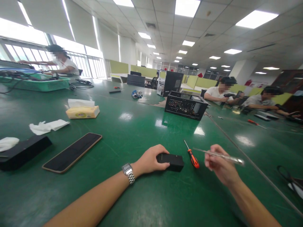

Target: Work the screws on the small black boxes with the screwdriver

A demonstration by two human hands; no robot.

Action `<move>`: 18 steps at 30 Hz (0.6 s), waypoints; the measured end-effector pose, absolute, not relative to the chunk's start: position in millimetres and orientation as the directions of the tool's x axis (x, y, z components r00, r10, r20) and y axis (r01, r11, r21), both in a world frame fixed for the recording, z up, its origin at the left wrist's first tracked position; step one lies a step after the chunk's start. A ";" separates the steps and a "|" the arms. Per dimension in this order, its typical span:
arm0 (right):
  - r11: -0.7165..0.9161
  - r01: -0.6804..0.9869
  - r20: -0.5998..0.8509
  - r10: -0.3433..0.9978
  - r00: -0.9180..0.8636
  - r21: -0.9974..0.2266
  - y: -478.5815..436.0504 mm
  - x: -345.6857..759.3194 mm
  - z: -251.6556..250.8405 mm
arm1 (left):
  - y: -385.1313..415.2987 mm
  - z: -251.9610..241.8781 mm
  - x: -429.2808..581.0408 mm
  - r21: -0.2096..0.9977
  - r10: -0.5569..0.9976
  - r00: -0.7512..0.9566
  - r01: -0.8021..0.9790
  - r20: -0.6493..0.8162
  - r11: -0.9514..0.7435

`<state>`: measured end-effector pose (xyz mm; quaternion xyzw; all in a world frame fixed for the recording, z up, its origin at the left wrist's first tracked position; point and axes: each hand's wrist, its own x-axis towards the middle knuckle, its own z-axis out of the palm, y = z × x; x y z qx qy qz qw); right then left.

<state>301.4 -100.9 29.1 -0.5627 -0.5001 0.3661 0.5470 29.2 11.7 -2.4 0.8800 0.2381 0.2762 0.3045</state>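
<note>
My left hand [155, 159], with a metal watch on its wrist, is closed round the left end of a small black box-shaped part [176, 162] lying on the green table. In my right hand [221, 167] is a slim silver screwdriver-like tool [228, 156]. Its thin shaft points left, in the air over the table, and looks slightly blurred. An orange-and-black screwdriver [194, 160] lies on the table between the black part and my right hand, touching neither. The underside of the black part is hidden.
A phone [73, 153], a tissue pack [82, 112] and a larger black part [26, 151] lie to the left. Further back stand an open black computer case [186, 105] and a green basket [49, 84]. Several people sit at the table's far sides.
</note>
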 end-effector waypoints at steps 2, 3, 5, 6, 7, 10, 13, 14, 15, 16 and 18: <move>0.199 0.050 0.206 0.944 0.258 -0.979 -104.6 306.4 23.7 | 9.2 -0.8 30.6 0.636 0.571 0.741 0.257 0.353 -0.727; 0.209 0.063 0.218 0.950 0.223 -0.976 -104.9 305.3 19.5 | 7.8 -0.2 31.2 0.624 0.565 0.749 0.266 0.346 -0.735; 0.168 0.230 0.186 0.981 0.059 -0.959 -104.4 295.2 9.1 | 5.6 0.4 31.8 0.602 0.557 0.763 0.285 0.329 -0.746; 0.157 0.370 0.150 0.988 -0.046 -0.916 -104.4 286.9 4.1 | 4.8 0.3 31.9 0.593 0.553 0.767 0.290 0.325 -0.751; 0.174 0.521 0.112 0.983 -0.148 -0.835 -104.7 277.7 0.0 | 4.3 0.1 31.9 0.586 0.550 0.771 0.294 0.323 -0.756; 0.395 0.799 0.256 0.916 -0.307 -0.453 -106.0 258.7 -1.2 | 4.1 -0.6 31.6 0.573 0.549 0.772 0.304 0.319 -0.761; 0.205 0.968 0.621 0.781 -0.075 -0.141 -103.3 281.7 11.7 | 4.8 -1.2 31.3 0.571 0.552 0.770 0.309 0.319 -0.761; -0.009 0.994 0.674 0.734 0.082 -0.111 -101.7 300.6 15.7 | 5.0 -1.4 31.2 0.571 0.552 0.770 0.308 0.320 -0.761; -0.232 0.969 0.658 0.717 0.228 -0.083 -100.6 323.5 18.0 | 5.1 -1.6 31.3 0.571 0.550 0.771 0.306 0.320 -0.762; -0.433 0.899 0.595 0.706 0.384 -0.066 -100.1 348.5 18.1 | 5.1 -1.8 31.3 0.571 0.549 0.771 0.305 0.321 -0.762; -0.655 0.751 0.381 0.677 0.630 -0.079 -102.0 397.3 12.1 | 5.0 -2.4 31.4 0.571 0.549 0.772 0.306 0.321 -0.762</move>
